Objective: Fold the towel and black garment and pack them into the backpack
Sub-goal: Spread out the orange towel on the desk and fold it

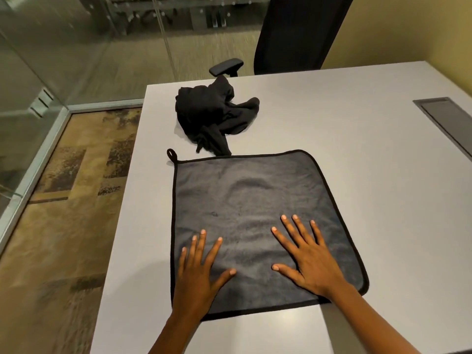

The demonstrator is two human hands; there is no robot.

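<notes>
A dark grey towel (245, 200) with black trim and a small hanging loop at its far left corner lies spread flat on the white table (357, 175). My left hand (201, 272) presses flat on the towel's near left part with fingers spread. My right hand (306, 259) lies flat on its near right part, fingers also spread. A crumpled black garment (214, 111) sits in a heap just beyond the towel's far edge. No backpack is in view.
A black office chair (293, 34) with an armrest (226, 66) stands at the table's far side. A grey cable hatch (449, 118) is set into the table at the right. Patterned carpet and glass walls lie to the left.
</notes>
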